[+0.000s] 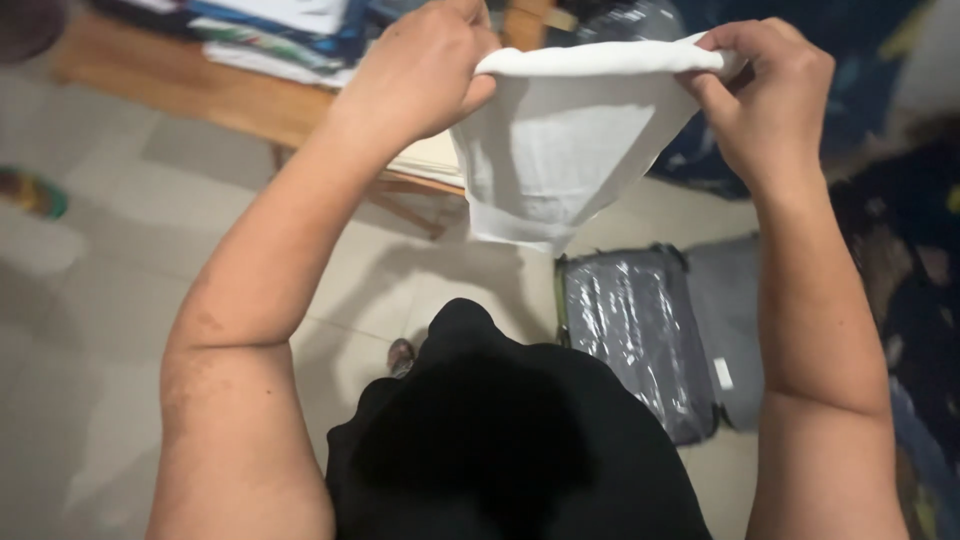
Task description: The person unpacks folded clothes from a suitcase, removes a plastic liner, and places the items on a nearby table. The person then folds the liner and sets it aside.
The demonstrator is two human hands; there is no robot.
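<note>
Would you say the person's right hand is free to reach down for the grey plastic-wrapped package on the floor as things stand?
Probably not right away: the right hand and the left hand both grip the top edge of the folded white cloth. The grey plastic-wrapped package lies unobstructed below, so letting go would likely leave the way free.

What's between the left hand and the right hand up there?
In the head view, a folded white cloth spans from left hand to right hand, both gripping its top edge.

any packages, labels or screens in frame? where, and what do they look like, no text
Plastic-wrapped package: on the floor, lower right of centre; flat rectangle, glossy clear film over dark grey contents.
Grey package: lying right beside it; flat, matt grey, with a small white label near its lower edge.
No screens or signs visible.
</note>
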